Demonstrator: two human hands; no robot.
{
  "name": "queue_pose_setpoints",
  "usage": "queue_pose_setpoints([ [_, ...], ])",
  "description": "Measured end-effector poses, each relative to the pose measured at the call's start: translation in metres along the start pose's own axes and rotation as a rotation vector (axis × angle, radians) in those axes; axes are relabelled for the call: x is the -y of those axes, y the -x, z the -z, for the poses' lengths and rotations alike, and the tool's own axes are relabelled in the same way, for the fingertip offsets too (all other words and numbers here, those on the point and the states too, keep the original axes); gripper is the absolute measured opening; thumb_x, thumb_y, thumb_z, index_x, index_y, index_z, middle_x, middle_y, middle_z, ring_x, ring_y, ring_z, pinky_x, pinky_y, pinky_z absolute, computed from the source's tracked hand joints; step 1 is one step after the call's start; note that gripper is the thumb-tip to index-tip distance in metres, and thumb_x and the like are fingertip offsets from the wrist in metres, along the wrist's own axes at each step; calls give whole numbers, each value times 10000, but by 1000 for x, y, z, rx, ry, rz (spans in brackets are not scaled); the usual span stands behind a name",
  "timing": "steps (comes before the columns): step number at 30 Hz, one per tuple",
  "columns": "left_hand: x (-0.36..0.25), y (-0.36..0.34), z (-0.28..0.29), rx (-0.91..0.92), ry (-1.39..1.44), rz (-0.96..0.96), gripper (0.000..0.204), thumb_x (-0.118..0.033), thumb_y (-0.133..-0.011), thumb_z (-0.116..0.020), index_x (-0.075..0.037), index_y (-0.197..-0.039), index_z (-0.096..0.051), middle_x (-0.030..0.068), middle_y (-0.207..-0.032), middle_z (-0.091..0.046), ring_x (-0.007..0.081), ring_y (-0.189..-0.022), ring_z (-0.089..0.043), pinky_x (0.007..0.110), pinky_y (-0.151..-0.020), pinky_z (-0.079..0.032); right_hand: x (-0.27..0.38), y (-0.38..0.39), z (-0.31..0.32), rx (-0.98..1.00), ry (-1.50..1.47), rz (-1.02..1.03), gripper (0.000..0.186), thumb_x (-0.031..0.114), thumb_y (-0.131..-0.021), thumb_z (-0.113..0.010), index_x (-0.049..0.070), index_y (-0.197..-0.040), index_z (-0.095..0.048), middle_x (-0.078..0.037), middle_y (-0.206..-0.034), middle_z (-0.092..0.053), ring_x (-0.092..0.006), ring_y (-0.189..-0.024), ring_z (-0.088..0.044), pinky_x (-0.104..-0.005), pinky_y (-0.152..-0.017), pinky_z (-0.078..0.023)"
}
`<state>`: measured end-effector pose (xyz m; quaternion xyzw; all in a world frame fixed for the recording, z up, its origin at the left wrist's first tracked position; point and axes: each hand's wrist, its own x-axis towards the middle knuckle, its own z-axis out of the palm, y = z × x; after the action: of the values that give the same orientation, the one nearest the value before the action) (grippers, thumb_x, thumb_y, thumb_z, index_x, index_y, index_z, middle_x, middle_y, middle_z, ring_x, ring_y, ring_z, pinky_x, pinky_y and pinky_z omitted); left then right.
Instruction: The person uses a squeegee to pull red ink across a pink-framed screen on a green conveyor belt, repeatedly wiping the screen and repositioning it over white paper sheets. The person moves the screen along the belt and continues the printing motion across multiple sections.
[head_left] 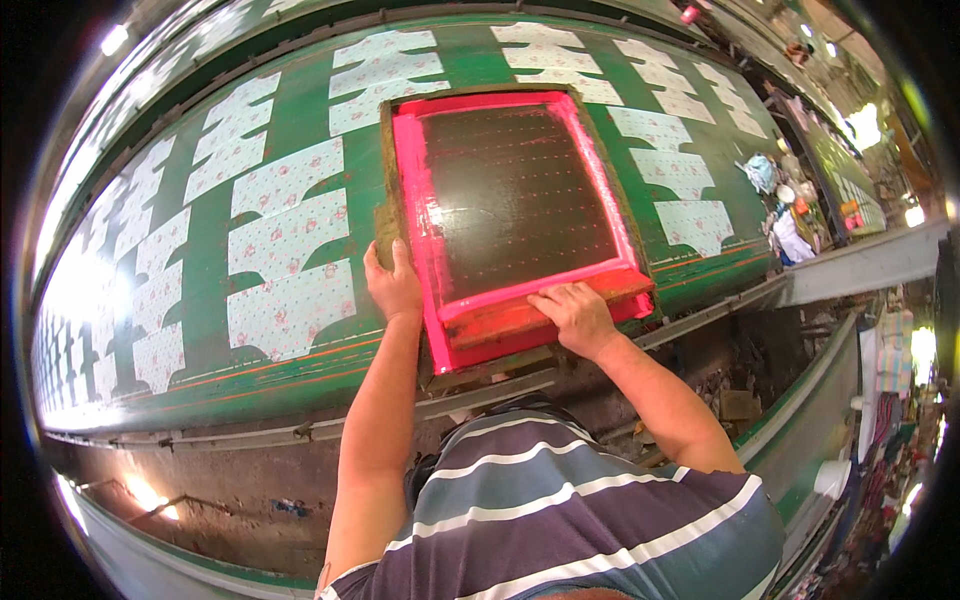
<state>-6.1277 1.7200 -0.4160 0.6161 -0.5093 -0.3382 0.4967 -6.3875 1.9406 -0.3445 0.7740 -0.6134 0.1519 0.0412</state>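
Observation:
A screen printing frame [389, 160] with a dark mesh [520, 190] and bright pink ink round its inner border lies on the green printing table. My left hand [395, 283] grips the frame's left side near its lower half, fingers at the outer edge. Across the near end of the mesh rests a squeegee [490, 322], a long bar smeared with pink-red ink. My right hand [575, 312] is closed over the squeegee's middle from above, fingertips on its top. Whatever lies beneath the screen is hidden.
Several white fabric pieces with small floral prints [290, 260] lie in columns on the green table [380, 190], left, behind and right of the frame. A metal rail [330, 428] runs along the near edge. Bags, cups and cloths [790, 200] crowd the table's right end.

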Motion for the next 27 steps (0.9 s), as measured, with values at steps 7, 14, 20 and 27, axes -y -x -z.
queue_pose_setpoints([
  [7,-9,2,1,-4,-26,37,602,-371,-1101,-722,76,-1490,-613,277,-1412,-703,382,-1324,-670,451,-1153,-506,-82,-100,-46,-21,50,32,384,102,-943,-617,152,-1276,-802,-77,-1133,-760,-296,-1065,-744,-469,-926,-564],
  [14,-9,5,6,-44,-46,54,522,-313,-1134,-679,81,-1474,-630,226,-1380,-724,298,-1296,-672,416,-1141,-511,-176,-229,-88,-23,27,24,373,89,-966,-621,202,-1263,-817,-115,-1095,-772,-333,-999,-777,-508,-872,-596],
  [20,-19,7,4,-66,-83,97,491,-299,-1140,-674,84,-1446,-651,199,-1331,-739,277,-1246,-684,407,-1112,-528,-246,-324,-116,-24,96,49,370,84,-970,-627,205,-1265,-816,-124,-1078,-770,-345,-1013,-783,-506,-879,-610],
  [27,-17,8,3,-86,-121,117,476,-309,-1149,-686,77,-1428,-675,112,-1311,-735,187,-1216,-643,355,-1105,-508,-285,-397,-111,88,40,-29,493,44,-946,-625,243,-1362,-799,-98,-1247,-807,-351,-1165,-782,-501,-981,-647],
])
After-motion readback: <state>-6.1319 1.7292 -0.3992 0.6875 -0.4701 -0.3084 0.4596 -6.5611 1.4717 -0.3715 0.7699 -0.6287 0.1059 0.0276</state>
